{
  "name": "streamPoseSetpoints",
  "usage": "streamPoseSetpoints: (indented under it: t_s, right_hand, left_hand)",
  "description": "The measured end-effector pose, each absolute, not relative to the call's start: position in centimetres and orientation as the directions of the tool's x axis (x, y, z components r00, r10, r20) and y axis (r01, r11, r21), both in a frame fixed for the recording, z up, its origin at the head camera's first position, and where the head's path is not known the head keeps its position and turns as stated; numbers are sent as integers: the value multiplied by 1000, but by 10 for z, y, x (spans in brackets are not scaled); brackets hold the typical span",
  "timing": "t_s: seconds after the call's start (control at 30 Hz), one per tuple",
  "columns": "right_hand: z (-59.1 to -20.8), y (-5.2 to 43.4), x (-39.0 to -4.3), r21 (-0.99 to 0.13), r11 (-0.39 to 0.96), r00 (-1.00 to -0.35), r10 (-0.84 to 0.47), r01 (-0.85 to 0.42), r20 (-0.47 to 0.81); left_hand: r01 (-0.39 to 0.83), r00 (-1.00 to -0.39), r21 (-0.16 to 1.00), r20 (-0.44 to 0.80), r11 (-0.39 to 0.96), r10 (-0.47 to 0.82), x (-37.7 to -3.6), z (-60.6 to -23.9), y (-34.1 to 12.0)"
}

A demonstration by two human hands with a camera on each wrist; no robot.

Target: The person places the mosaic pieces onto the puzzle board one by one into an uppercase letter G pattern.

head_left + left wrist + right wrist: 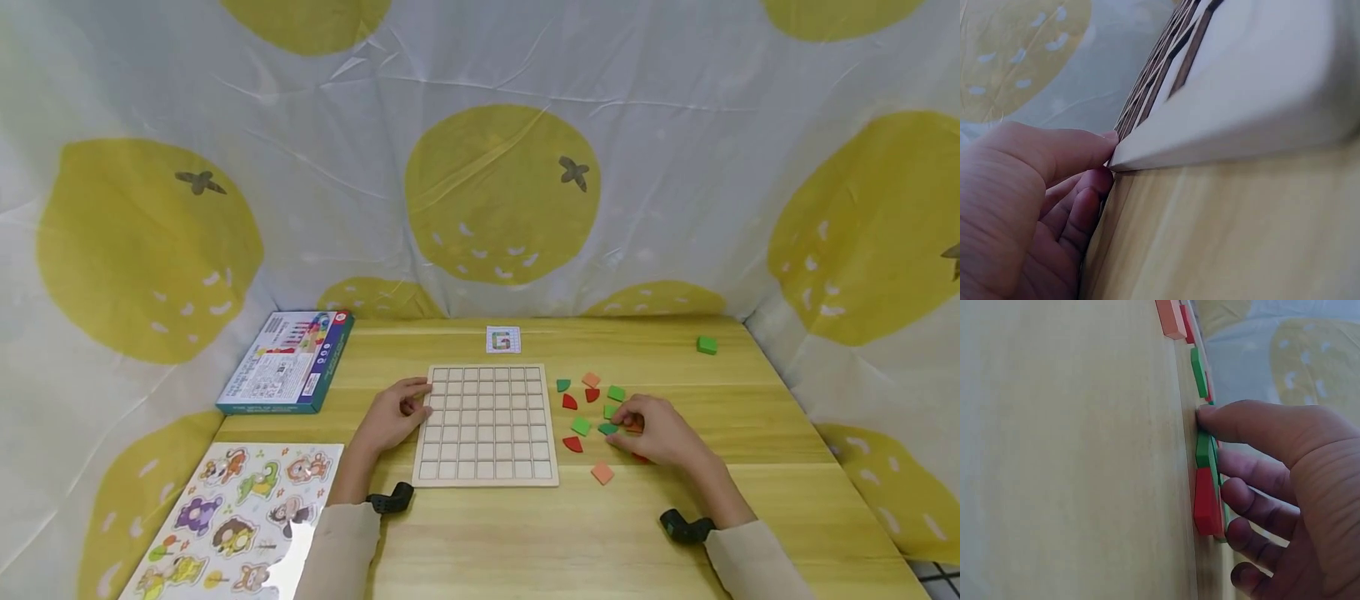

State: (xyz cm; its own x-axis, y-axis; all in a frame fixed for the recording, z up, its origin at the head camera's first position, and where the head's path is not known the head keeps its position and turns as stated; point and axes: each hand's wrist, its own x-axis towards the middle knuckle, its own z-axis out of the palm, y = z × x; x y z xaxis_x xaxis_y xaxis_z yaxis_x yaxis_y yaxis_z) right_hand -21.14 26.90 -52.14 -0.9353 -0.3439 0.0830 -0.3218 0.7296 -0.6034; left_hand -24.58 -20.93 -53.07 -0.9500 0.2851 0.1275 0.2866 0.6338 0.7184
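Note:
A square wooden grid board point(487, 425) lies mid-table. My left hand point(392, 415) rests at its left edge, thumb and index fingertips touching the rim; the left wrist view shows the thumb point(1088, 150) at the board's corner, other fingers loosely bent beside it. On the right, my right hand point(654, 429) pinches a dark green quarter-circle piece point(608, 429) between thumb and index finger, low at the tabletop. In the right wrist view the thumb point(1235, 422) meets the green piece's end, with a red piece point(1204, 503) beside it. Some pieces are partly hidden under the right hand.
Several red, green and orange pieces point(581, 426) are scattered right of the board. A pattern card point(503, 339) lies behind it. Green pieces point(707, 344) sit far right. A game box point(285, 362) and an animal puzzle sheet point(236, 517) occupy the left side.

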Motion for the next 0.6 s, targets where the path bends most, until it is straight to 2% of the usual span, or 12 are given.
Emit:
streamPoseSetpoints:
  t_s: [0.6]
  right_hand:
    - [-521, 267, -210, -611, 725, -938, -335, -318, 91]
  left_hand:
    - [295, -945, 723, 127, 624, 300, -243, -533, -210]
